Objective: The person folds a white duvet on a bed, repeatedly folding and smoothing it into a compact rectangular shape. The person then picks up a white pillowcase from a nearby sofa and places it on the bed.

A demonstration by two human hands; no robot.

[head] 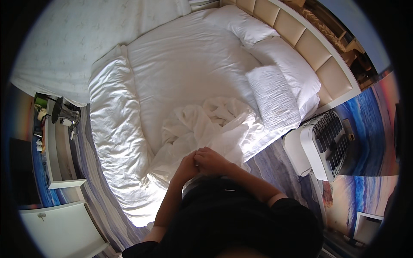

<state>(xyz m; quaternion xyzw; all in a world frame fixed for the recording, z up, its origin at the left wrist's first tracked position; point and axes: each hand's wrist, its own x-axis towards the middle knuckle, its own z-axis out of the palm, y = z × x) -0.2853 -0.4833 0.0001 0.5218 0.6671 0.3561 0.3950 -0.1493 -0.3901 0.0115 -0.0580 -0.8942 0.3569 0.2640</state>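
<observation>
My left hand (187, 166) and my right hand (211, 160) are side by side in front of my waist, touching, with curled fingers. Both are closed on the near edge of a thin white bedding cover (206, 138); the fingertips and exact grip are hidden. From my hands the cover spreads forward into a crumpled heap on the bed's near side. Beneath it is a white fitted sheet (180, 64), lightly wrinkled. A folded white duvet (113, 129) lies across the foot of the bed, to the left.
White pillows (274, 93) lie against the padded beige headboard (309, 42). Right of the bed, a white bedside unit (309, 154) carries a black rack with cables. Along the left are a shelf (64, 180) and a white cabinet (64, 229). A pale curtain (80, 38) hangs beyond.
</observation>
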